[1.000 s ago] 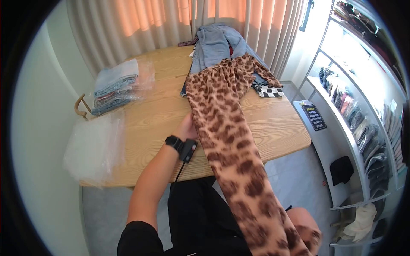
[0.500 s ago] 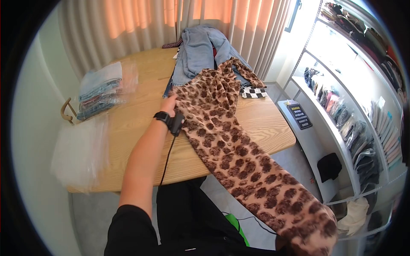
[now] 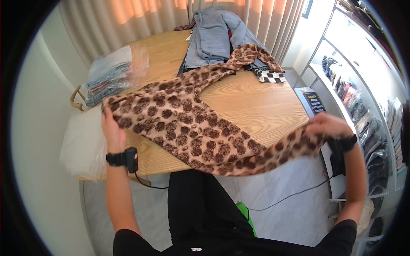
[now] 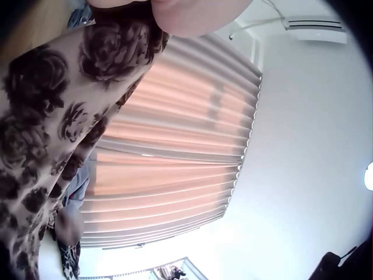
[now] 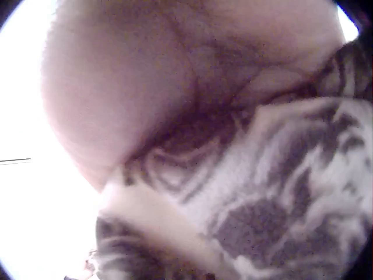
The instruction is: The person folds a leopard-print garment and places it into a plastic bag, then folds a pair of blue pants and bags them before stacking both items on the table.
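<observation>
A pink-brown garment with dark rose-like blotches [image 3: 183,123] stretches between both hands, its far part lying over jeans at the table's back. The left hand [image 3: 113,130] grips its left corner above the table's left part; in the left wrist view the patterned cloth [image 4: 76,87] hangs from that hand [image 4: 198,14]. The right hand [image 3: 326,126] holds a narrow end of the garment beyond the table's right edge, slightly blurred. Close up in the right wrist view, the palm [image 5: 175,70] is curled against the bunched fabric [image 5: 262,198].
Folded clothes in clear bags [image 3: 109,74] and a pile of clear plastic bags [image 3: 83,141] lie on the table's left. Blue jeans [image 3: 211,36] and a checkered cloth [image 3: 272,77] lie at the back. Shelves of clothes [image 3: 363,123] stand right; a cable [image 3: 294,194] crosses below.
The left hand has moved left with the garment's corner, spreading it across the table. The right hand has come into view and risen, holding the other end.
</observation>
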The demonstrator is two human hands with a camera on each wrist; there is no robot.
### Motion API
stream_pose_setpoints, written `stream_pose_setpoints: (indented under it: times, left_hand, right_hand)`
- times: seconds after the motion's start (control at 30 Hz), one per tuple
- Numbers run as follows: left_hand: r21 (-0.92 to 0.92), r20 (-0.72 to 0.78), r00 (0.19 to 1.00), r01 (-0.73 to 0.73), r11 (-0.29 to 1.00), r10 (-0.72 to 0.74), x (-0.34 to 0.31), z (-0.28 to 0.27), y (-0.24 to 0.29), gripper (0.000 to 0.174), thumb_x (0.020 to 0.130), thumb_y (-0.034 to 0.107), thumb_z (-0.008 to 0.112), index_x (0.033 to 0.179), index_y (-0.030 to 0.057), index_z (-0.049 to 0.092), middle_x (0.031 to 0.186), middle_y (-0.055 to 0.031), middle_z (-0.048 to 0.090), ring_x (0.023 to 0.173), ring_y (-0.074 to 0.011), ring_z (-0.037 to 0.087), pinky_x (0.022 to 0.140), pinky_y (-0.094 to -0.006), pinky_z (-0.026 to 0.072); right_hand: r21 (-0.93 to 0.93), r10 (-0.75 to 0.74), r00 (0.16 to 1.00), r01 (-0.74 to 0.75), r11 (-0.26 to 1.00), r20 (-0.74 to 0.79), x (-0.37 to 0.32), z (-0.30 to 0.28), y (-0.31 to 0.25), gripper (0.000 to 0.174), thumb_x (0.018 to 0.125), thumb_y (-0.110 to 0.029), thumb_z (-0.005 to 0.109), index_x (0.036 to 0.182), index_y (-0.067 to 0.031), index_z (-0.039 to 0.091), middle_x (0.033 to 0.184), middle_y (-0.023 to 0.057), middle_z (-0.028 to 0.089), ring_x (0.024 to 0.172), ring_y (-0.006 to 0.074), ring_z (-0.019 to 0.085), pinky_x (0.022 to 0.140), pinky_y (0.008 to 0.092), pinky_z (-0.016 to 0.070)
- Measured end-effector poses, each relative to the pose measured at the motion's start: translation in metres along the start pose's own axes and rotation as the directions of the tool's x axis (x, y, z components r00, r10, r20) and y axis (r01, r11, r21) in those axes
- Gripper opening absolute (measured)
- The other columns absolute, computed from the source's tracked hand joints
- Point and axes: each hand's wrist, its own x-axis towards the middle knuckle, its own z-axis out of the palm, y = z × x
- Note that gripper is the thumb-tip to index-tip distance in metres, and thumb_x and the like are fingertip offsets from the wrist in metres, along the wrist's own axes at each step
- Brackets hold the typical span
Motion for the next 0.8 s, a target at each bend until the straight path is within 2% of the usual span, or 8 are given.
stream_pose_setpoints:
  times: [0.13,0.27,0.47,0.53,0.6,0.67,0.73,0.8]
  left_hand:
    - [0.088,-0.147,0.986,-0.063,0.994,0.075,-0.03,-0.027,0.015,0.035,0.101,0.022,0.046,0.129,0.0002,0.044,0.121,-0.0105,0.056,0.105,-0.0208,0.058,0.087,-0.0353,0.0504]
    - [0.173,-0.224,0.972,-0.034,0.984,0.073,-0.058,-0.044,0.014,0.038,0.1,0.022,0.048,0.131,0.0001,0.041,0.124,-0.0114,0.054,0.106,-0.0212,0.058,0.086,-0.0355,0.0502]
    - [0.306,-0.253,0.962,0.179,0.935,-0.101,-0.105,-0.058,0.01,0.047,0.093,0.012,0.057,0.134,0.0037,0.035,0.131,-0.0133,0.046,0.117,-0.0233,0.05,0.096,-0.0379,0.044]
    - [0.532,-0.137,0.979,-0.054,0.845,0.149,-0.116,-0.066,-0.006,0.054,0.09,0.005,0.058,0.138,0.0043,0.032,0.139,-0.0154,0.037,0.127,-0.0252,0.04,0.105,-0.0393,0.0357]
    - [0.612,-0.177,0.967,-0.036,0.79,0.181,-0.138,-0.049,-0.005,0.062,0.087,-0.001,0.058,0.141,0.0039,0.028,0.145,-0.0174,0.028,0.134,-0.0271,0.032,0.111,-0.0394,0.0271]
    - [0.871,0.177,0.905,-0.327,0.367,0.386,-0.155,-0.036,-0.003,0.062,0.086,-0.001,0.057,0.142,0.0028,0.029,0.144,-0.0174,0.033,0.135,-0.0281,0.033,0.112,-0.0399,0.0266]
    - [0.902,0.253,0.949,-0.302,0.309,0.187,-0.17,-0.014,0.002,0.056,0.087,0.003,0.058,0.139,0.0018,0.037,0.14,-0.0159,0.041,0.136,-0.0286,0.032,0.111,-0.0407,0.0264]
    - [0.892,0.375,0.921,-0.328,0.31,-0.106,-0.174,-0.003,-0.005,0.053,0.088,0.008,0.059,0.137,0.0026,0.041,0.135,-0.015,0.047,0.131,-0.0298,0.039,0.11,-0.0397,0.0294]
  right_hand:
    - [-0.002,0.106,0.921,-0.115,0.993,-0.376,0.034,-0.048,0.042,0.024,0.081,-0.023,0.067,0.078,0.0008,0.068,0.064,-0.0011,0.059,0.057,0.0064,0.052,0.055,0.0253,0.0437]
    - [-0.07,0.155,0.873,-0.21,0.975,-0.463,0.082,-0.063,0.111,0.024,0.075,-0.024,0.07,0.075,0.0007,0.067,0.065,0.0027,0.061,0.06,0.0114,0.055,0.058,0.0273,0.0461]
    - [-0.013,0.11,0.847,-0.137,0.991,-0.52,0.126,-0.029,0.192,0.058,0.069,-0.02,0.072,0.122,-0.0038,0.054,0.096,0.0144,0.062,0.091,0.0226,0.06,0.081,0.032,0.048]
    - [-0.118,0.08,0.74,-0.212,0.97,-0.668,0.13,-0.009,0.217,0.078,0.068,-0.023,0.075,0.135,-0.0043,0.042,0.117,0.0193,0.055,0.111,0.0276,0.053,0.094,0.0333,0.0433]
    - [0.297,0.396,0.598,-0.262,0.918,-0.697,0.139,0.0,0.248,0.086,0.074,-0.042,0.074,0.142,-0.0076,0.035,0.133,0.0233,0.044,0.117,0.0314,0.05,0.097,0.0403,0.042]
    - [0.675,0.687,0.603,-0.309,0.67,-0.406,0.114,0.016,0.203,0.087,0.075,-0.06,0.065,0.141,-0.0084,0.039,0.131,0.0207,0.048,0.119,0.0288,0.049,0.096,0.0494,0.0399]
    - [0.832,0.484,0.852,-0.113,0.543,-0.2,0.101,0.033,0.198,0.064,0.079,-0.062,0.059,0.12,-0.0128,0.058,0.115,0.006,0.062,0.105,0.0216,0.053,0.089,0.0481,0.0395]
    - [0.874,0.638,0.752,-0.185,0.45,-0.169,0.111,0.038,0.224,0.051,0.081,-0.054,0.064,0.111,-0.0133,0.061,0.108,0.0048,0.064,0.092,0.0209,0.057,0.084,0.0464,0.0413]
